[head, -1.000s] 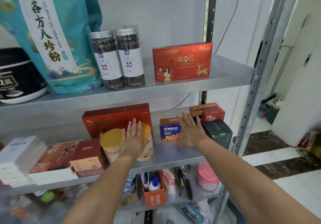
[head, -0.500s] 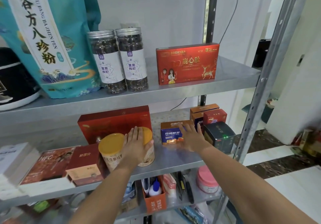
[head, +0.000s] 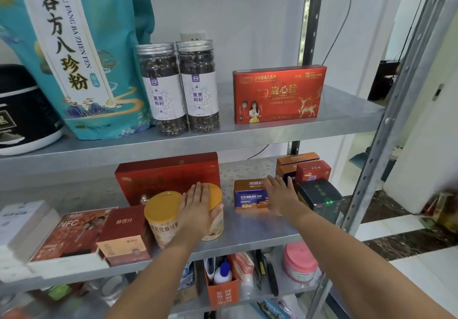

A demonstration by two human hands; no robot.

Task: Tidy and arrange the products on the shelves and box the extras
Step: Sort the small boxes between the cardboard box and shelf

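On the middle shelf [head: 260, 234] stand two yellow-lidded cans side by side. My left hand [head: 197, 207] lies flat on the right can [head: 215, 196], fingers straight, thumb round its right side. The left can [head: 163, 217] stands free beside it. My right hand [head: 280, 193] rests with straight fingers on the right end of a small blue and orange box [head: 250, 196]. Right of that hand sits a dark box [head: 322, 197], with a red box [head: 313, 171] and orange boxes [head: 296, 160] behind.
A big red box [head: 168, 172] stands behind the cans. Flat red boxes [head: 74, 229] and white boxes [head: 19, 222] lie at the left. The top shelf holds a teal bag [head: 74, 53], two jars [head: 178, 88] and a red box [head: 278, 94]. A steel upright [head: 386, 120] stands at the right.
Both hands have come down a little onto their items: the left settled on the right can's lid, the right moved left and down onto the blue and orange box. The view shifted slightly left.
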